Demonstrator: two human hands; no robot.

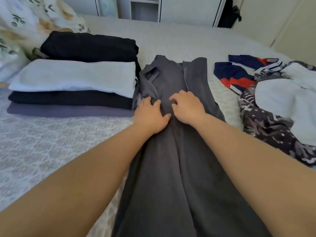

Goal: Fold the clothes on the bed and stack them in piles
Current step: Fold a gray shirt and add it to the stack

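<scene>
Bedroom: pale closet doors (186,9) along the far wall, floral bedding (25,19) heaped at far left.

Bed (51,147), largest item, covered in a white patterned spread; it bears everything below.

Grey dress (171,168), sleeveless, laid flat down the middle of the bed. Long axis runs straight away from the person, neckline at the far end, hem passing out of view at the near edge. One shoulder strap at far left lies folded over.

Folded pile (71,82), just left of the dress bodice: white piece on top, black beneath, lilac at the base. A second black folded stack (89,47) sits behind it.

Unfolded clothes, right of the dress and apart from it: white garment (287,106) over a grey patterned one (266,124); navy-and-red piece (234,76) beyond.

Left hand (150,115), fingers spread, pressing the waist area, thumb toward centre. Right hand (186,106), just beside it, fingers curled, seemingly gathering cloth; a firm pinch cannot be confirmed.

Judgement: both hands sit mid-length, equally near; a lengthwise fold likely follows.
</scene>
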